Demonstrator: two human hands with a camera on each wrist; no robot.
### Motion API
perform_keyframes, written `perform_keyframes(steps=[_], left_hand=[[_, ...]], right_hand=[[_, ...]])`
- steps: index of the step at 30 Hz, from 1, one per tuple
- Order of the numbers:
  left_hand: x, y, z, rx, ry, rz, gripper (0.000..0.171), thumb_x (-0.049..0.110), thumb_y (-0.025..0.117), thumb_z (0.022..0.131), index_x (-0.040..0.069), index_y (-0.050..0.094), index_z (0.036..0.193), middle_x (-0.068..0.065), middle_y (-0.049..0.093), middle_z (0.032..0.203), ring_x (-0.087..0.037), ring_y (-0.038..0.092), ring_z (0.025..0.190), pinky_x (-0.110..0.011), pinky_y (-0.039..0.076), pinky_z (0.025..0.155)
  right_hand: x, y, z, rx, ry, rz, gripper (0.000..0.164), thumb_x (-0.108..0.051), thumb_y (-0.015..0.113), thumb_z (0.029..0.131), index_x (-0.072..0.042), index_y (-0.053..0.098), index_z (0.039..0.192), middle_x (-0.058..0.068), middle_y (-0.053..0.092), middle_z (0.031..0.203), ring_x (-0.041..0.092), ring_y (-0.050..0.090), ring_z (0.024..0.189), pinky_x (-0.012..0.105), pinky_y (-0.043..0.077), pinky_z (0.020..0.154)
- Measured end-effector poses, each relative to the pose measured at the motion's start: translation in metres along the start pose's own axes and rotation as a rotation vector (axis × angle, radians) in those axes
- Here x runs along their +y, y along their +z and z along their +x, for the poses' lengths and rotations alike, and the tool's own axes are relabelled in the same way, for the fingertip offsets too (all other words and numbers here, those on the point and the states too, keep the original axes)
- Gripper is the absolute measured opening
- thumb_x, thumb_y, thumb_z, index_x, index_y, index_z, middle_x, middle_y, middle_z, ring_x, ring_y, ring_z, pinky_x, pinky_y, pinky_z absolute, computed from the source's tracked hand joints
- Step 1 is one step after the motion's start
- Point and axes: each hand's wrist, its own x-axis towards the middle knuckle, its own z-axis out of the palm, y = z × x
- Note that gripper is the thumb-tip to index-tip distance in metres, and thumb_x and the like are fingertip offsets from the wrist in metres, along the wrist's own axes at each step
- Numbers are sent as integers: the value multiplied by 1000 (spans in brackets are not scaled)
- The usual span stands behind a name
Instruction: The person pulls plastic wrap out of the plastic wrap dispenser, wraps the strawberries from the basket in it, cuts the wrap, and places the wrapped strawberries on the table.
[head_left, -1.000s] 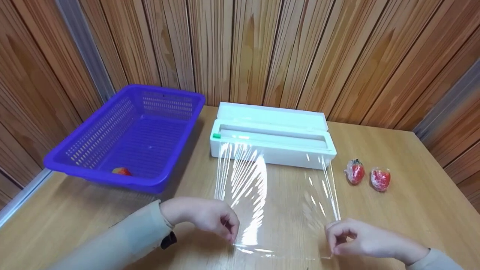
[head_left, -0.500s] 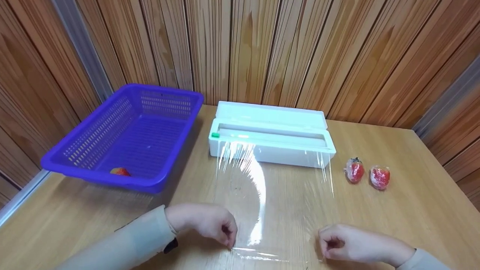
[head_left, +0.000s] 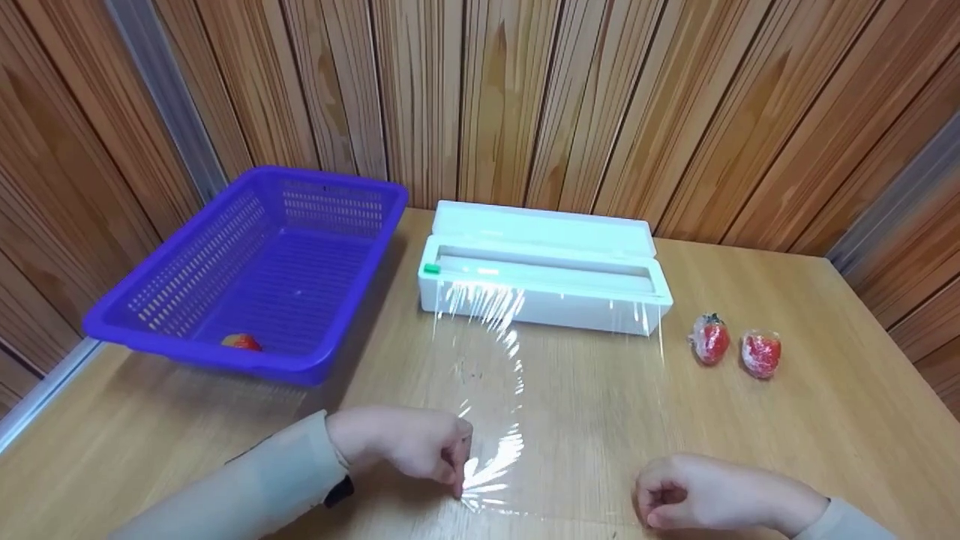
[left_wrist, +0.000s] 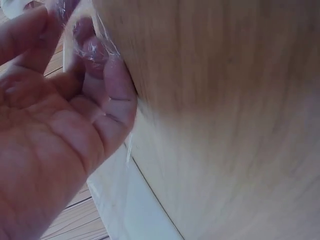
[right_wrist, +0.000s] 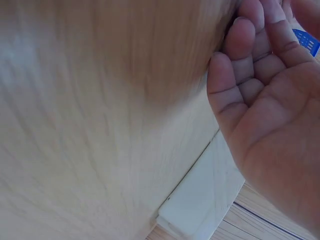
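Note:
A sheet of clear cling film (head_left: 504,450) runs from the white dispenser box (head_left: 540,304) toward me and lies low over the table. At its near left corner my left hand (head_left: 420,448) pinches the film. Bunched film also shows around the curled fingers of the left hand (left_wrist: 75,115) in the left wrist view. My right hand (head_left: 701,491) pinches the near right corner with curled fingers close to the tabletop. In the right wrist view the fingertips of the right hand (right_wrist: 270,95) are partly cut off by the top edge, and the film is hard to make out.
A purple basket (head_left: 330,352) stands at the left with a strawberry (head_left: 242,342) inside. Right of the box lie two film-wrapped strawberries, one with its leaves showing (head_left: 709,340) and a shorter one (head_left: 761,354). The box's lid (head_left: 544,227) is raised. Wood-panelled walls stand behind.
The film, taut a second ago, has slackened and sunk toward the tabletop. My right hand has shifted slightly left and nearer to me; the left has moved down a little.

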Motion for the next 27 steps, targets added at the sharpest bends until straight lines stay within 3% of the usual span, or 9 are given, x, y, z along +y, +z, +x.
perform_keyframes(steps=[6, 9, 14, 21, 27], left_hand=[[0, -5, -7, -150, -115, -85, 15, 15, 55, 84, 16, 68, 90, 10, 57, 79, 2, 44, 70, -13, 36, 66], [0, -6, -10, -177, -175, -106, 12, 21, 55, 85, 16, 65, 88, 11, 55, 73, 0, 45, 67, -16, 37, 64], [2, -4, -11, -99, -244, -124, 17, 24, 52, 86, 12, 62, 78, 7, 54, 66, -4, 46, 58, -18, 37, 53], [5, 0, -9, -6, -306, -215, 29, 24, 48, 89, 6, 64, 74, -6, 64, 67, -8, 51, 54, -22, 43, 49], [7, 3, -11, 62, -350, -308, 32, 24, 47, 89, 3, 64, 74, -10, 65, 67, -12, 56, 56, -30, 48, 47]], right_hand=[[0, 0, 0, -19, 21, 28, 14, -28, 53, 86, -17, 60, 85, -11, 56, 80, -1, 51, 73, 18, 38, 63], [-1, -1, -1, -19, 41, 20, 14, -29, 52, 86, -18, 60, 86, -11, 57, 80, 0, 52, 74, 18, 38, 64], [-1, -2, -1, -22, 48, 21, 13, -29, 53, 86, -19, 60, 88, -10, 58, 81, 1, 52, 74, 18, 38, 64], [1, -1, -2, -27, -11, 45, 13, -26, 52, 87, -16, 60, 89, -9, 57, 82, -2, 50, 76, 18, 37, 65], [1, -2, -3, -29, 36, 70, 14, -27, 53, 86, -16, 60, 89, -7, 58, 84, 1, 50, 77, 18, 36, 67]])
